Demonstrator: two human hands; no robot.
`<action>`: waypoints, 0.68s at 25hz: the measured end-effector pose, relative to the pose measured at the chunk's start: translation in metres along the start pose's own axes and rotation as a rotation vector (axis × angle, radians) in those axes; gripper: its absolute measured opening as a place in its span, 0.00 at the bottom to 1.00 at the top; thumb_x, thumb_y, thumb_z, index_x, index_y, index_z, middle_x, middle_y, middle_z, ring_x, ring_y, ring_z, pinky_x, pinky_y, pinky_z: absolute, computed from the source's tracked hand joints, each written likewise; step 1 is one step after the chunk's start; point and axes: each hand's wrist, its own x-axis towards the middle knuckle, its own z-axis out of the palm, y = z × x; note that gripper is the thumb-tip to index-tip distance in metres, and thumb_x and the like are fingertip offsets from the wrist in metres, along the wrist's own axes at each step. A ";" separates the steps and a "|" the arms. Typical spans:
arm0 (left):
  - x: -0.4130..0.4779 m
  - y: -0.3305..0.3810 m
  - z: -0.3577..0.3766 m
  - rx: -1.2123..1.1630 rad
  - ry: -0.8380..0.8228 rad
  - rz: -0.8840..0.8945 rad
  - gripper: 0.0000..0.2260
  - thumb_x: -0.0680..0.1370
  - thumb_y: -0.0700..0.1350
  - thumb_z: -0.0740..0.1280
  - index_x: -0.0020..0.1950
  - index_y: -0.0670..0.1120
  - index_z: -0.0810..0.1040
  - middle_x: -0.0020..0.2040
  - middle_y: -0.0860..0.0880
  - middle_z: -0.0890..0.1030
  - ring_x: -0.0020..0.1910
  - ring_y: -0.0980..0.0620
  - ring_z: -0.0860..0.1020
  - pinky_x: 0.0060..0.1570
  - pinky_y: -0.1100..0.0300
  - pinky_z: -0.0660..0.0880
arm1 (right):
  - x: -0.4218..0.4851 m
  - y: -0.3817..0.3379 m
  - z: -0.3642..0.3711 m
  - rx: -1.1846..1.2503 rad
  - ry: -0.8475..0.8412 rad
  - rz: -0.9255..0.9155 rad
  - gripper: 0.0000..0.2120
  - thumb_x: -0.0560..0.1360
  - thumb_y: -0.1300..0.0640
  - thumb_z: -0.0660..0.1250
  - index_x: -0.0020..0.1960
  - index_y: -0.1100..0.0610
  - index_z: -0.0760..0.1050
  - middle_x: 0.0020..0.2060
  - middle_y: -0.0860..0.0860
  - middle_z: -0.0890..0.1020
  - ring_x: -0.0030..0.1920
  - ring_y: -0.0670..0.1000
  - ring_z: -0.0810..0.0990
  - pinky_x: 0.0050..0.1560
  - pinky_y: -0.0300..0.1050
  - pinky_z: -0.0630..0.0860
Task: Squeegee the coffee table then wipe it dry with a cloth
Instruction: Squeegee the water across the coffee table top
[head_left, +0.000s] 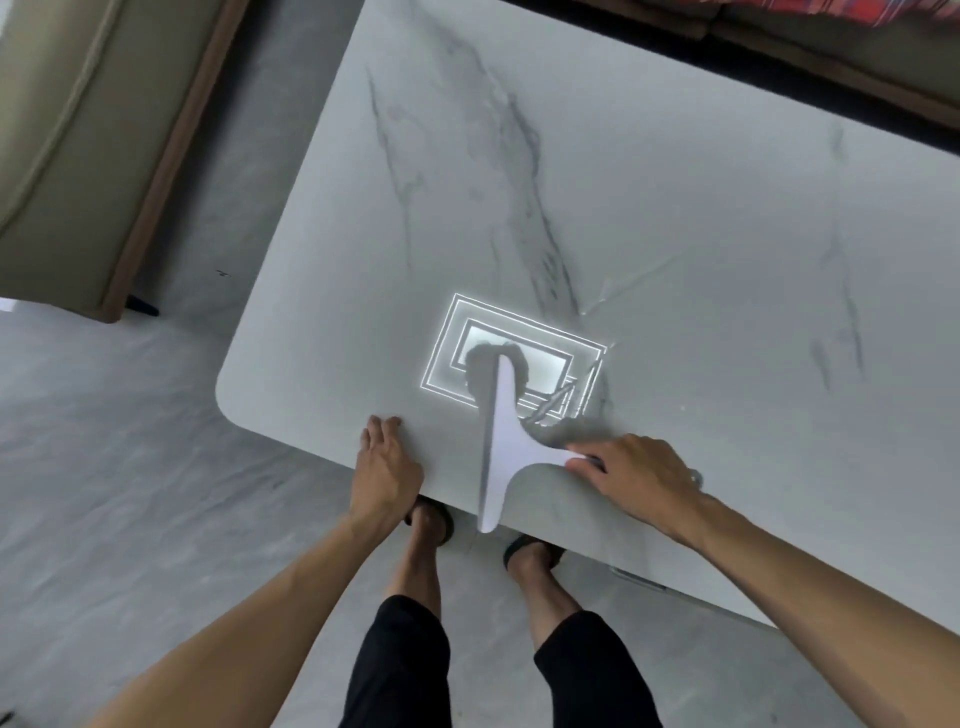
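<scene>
While a person stands at a marble coffee table (675, 208), a white squeegee (511, 447) sits on it near the front edge.

Right hand (634, 478) holds the handle's end, fingers close together and curled round it; the blade points away from the body. Left hand (387, 462) rests on the table's near edge, fingers flat and together. Faint wet streaks show beside the blade, so squeegeeing seems under way, with much surface left. No cloth is visible; drying is not yet begun.

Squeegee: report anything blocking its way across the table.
Nothing visible does. The squeegee, held by the right hand, has bare table on both sides; the left hand rests on the near edge, clear of it.
</scene>
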 end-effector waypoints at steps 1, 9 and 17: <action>-0.002 0.009 0.008 0.024 0.000 0.004 0.26 0.70 0.32 0.60 0.69 0.39 0.64 0.65 0.41 0.67 0.65 0.40 0.66 0.68 0.48 0.65 | -0.012 0.024 -0.005 -0.018 0.016 0.052 0.16 0.77 0.37 0.55 0.59 0.38 0.76 0.49 0.47 0.84 0.49 0.53 0.82 0.43 0.46 0.74; -0.033 0.044 0.040 -0.048 0.091 -0.017 0.24 0.72 0.34 0.60 0.68 0.43 0.65 0.62 0.43 0.75 0.59 0.41 0.74 0.56 0.53 0.70 | -0.050 0.068 -0.021 -0.047 0.041 -0.022 0.21 0.74 0.34 0.50 0.55 0.42 0.75 0.42 0.47 0.84 0.44 0.53 0.82 0.41 0.45 0.74; -0.037 0.061 0.070 0.032 0.081 0.102 0.15 0.71 0.31 0.60 0.55 0.41 0.69 0.54 0.43 0.73 0.50 0.43 0.73 0.47 0.55 0.69 | -0.015 0.016 0.035 -0.075 -0.091 -0.214 0.17 0.79 0.39 0.54 0.56 0.44 0.78 0.47 0.50 0.85 0.48 0.55 0.81 0.44 0.48 0.69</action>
